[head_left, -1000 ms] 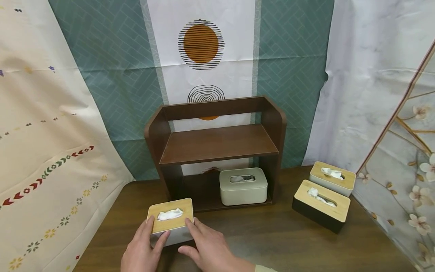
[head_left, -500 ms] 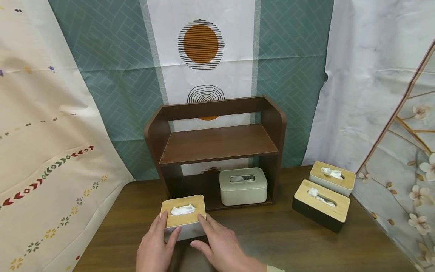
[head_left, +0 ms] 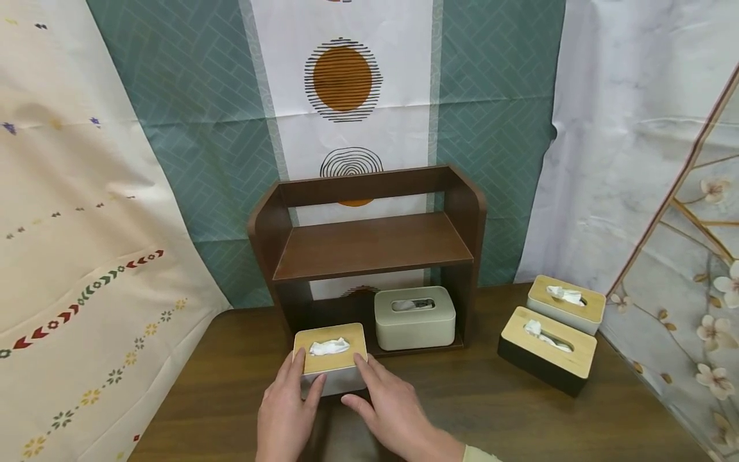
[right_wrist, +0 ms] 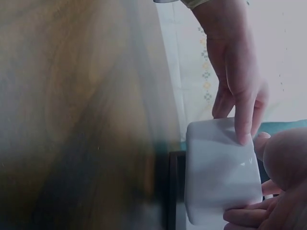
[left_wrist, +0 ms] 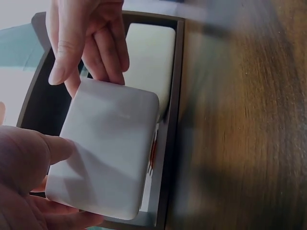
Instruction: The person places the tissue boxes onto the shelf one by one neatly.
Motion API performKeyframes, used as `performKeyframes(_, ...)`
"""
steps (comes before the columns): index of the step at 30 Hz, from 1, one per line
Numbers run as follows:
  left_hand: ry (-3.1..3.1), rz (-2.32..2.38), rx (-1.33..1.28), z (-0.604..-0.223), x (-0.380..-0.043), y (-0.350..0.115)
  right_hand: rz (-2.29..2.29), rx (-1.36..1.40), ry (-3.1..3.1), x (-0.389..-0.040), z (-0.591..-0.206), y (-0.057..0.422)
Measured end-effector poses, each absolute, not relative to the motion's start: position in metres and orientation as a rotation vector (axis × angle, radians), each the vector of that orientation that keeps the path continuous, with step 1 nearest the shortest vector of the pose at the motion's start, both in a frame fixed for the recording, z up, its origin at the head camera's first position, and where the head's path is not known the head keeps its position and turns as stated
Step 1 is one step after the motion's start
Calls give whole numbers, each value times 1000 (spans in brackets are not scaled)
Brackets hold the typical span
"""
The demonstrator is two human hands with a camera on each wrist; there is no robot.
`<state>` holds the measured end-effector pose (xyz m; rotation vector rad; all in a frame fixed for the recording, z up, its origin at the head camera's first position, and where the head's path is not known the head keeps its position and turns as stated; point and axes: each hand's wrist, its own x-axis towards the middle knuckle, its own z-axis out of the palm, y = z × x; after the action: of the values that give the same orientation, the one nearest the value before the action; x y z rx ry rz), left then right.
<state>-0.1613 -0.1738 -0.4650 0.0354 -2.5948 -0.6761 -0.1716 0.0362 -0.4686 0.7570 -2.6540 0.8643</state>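
Observation:
A white tissue box [head_left: 329, 378] with a wooden lid and a tuft of tissue is held between both hands in front of the shelf's lower left compartment. My left hand [head_left: 287, 401] grips its left end, thumb on the front face and fingers along the side. My right hand [head_left: 395, 398] presses extended fingers against the right end, its thumb standing away from the front. In the left wrist view the white box [left_wrist: 105, 148] shows its plain front. The right wrist view also shows the left thumb lying on the box [right_wrist: 218, 172].
A brown two-tier shelf [head_left: 375, 247] stands at the back of the wooden table [head_left: 462, 417]. In its lower right compartment sits a grey-green tissue box [head_left: 416, 330]. Two wooden-lidded boxes, one black [head_left: 537, 359] and one white [head_left: 568, 314], stand on the right. Patterned cloths hang behind.
Both hands have carried the white tissue box rightward and farther back, towards the shelf's lower left compartment. The other boxes have stayed in place.

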Motion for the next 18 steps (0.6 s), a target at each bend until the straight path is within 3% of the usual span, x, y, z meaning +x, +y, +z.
performKeyframes(18,-2564,-686,-4,-478,-189,-159,864,701,-2622,-198,-479,42)
